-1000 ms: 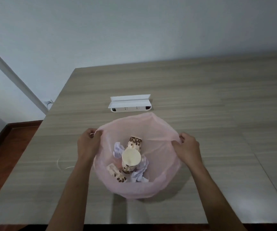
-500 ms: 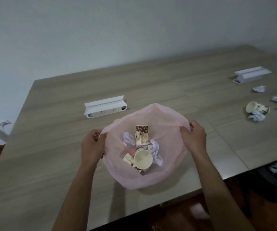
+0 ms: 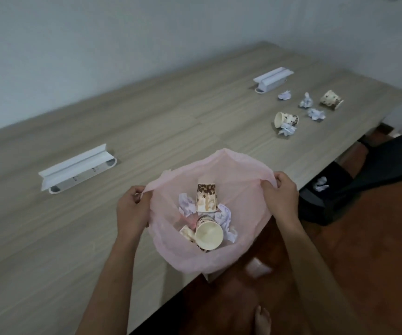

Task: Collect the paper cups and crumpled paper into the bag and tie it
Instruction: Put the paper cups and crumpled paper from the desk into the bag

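A pink plastic bag hangs open between my hands at the table's near edge. My left hand grips its left rim and my right hand grips its right rim. Inside lie spotted paper cups and crumpled paper. Far to the right on the table lie two more paper cups and several balls of crumpled paper.
The wooden table carries two white socket boxes. A black chair with a paper ball on it stands at the right by the table edge. Red-brown floor and my foot show below.
The view has swung to the right, bringing the far cups, paper balls and chair into sight. Both hands have carried the open bag to the table's near edge.
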Action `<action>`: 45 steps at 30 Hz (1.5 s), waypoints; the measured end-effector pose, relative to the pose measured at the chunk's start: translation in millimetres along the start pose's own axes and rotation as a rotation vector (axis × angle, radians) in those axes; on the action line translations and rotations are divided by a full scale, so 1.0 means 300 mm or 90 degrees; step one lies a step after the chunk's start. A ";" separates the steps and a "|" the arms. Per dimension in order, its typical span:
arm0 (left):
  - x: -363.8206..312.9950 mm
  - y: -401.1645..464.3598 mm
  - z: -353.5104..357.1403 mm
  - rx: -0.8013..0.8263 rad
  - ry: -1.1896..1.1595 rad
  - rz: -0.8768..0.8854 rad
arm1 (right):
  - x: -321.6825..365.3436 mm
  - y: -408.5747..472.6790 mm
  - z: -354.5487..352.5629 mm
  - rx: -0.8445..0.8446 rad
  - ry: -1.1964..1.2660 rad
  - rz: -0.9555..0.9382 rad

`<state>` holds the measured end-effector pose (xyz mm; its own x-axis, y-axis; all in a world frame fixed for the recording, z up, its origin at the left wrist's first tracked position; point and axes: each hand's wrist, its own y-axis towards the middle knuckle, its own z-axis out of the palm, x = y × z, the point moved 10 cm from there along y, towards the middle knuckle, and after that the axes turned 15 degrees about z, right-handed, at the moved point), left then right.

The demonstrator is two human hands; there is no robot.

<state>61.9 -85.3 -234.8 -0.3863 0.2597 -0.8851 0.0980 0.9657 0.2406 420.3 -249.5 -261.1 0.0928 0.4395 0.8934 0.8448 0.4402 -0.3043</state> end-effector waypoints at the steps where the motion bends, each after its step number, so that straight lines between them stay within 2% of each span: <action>1: -0.007 0.001 0.005 0.000 -0.006 0.002 | 0.007 0.000 -0.004 0.002 0.003 -0.001; 13: 0.001 0.064 -0.117 -0.016 -0.006 0.046 | 0.014 -0.133 0.040 0.043 -0.034 -0.045; 21: -0.080 0.148 -0.112 0.020 -0.062 0.087 | 0.035 -0.243 -0.022 -0.017 -0.014 -0.028; 27: -0.175 0.130 0.007 0.085 -0.124 0.118 | 0.012 -0.322 -0.176 -0.094 0.006 0.010; 32: -0.227 0.050 0.187 0.173 -0.141 0.125 | -0.115 -0.357 -0.329 -0.147 -0.006 0.059; 37: -0.308 -0.034 0.347 0.236 -0.108 0.169 | -0.300 -0.341 -0.476 -0.125 -0.072 0.103; 40: -0.376 -0.087 0.458 0.280 -0.054 0.201 | -0.439 -0.323 -0.593 -0.093 0.031 0.144; 42: -0.426 -0.161 0.560 0.335 -0.008 0.217 | -0.564 -0.313 -0.712 -0.138 0.111 0.184; 45: -0.523 -0.311 0.723 0.403 0.027 0.254 | -0.741 -0.297 -0.928 -0.262 0.052 0.224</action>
<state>312.1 -214.9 -204.8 -0.2450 0.6028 -0.7593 0.7421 0.6206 0.2532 471.0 -604.5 -340.7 0.4338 0.4350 0.7890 0.8903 -0.0723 -0.4496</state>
